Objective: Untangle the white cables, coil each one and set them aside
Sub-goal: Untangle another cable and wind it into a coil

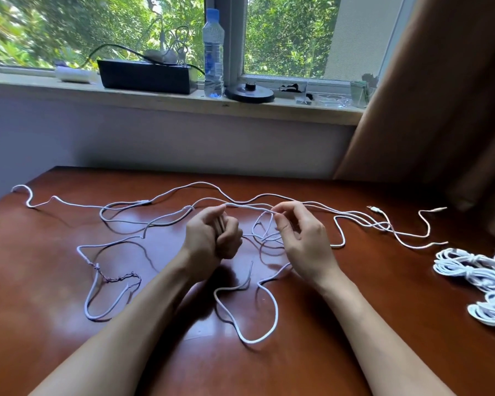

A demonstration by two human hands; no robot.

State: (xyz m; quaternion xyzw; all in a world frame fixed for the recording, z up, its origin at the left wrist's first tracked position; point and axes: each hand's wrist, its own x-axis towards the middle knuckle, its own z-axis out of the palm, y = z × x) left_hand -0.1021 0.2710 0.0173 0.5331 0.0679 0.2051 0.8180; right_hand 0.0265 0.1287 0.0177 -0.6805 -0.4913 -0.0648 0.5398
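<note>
1. Between your two hands, at the middle of the table (69,352), sits the small snarl (265,234) of the white cables (160,195). Their loose runs sprawl from the far left corner to the plug ends (373,208) at the far right.
2. Your left hand (212,238) is curled into a fist. Its grip closes round a strand that shows at the thumb tip and again where it leaves the fist toward the snarl.
3. Your right hand (300,232) has its grip pinched, thumb against forefinger, on a strand just above the snarl. The other fingers are loosely bent.
4. The step in hand looks like opening those loops. Do not draw your hands apart hard, as that would likely tighten the snarl. Give slack from the left so the loops widen.
5. What looks like a free end (249,274) lies just near of your hands. Trace it back through the loops one crossing at a time; that is easier than dragging a long run through.
6. Watch the frayed, twisted stretch (112,277) at the near left. It will probably snag on other strands, so lift it over them instead of sliding it.
7. Coiled bundles (469,270) already lie at the near right edge, so part of the job seems done. Once a cable is free, coil it and set it beside them, apart from the loose runs
</note>
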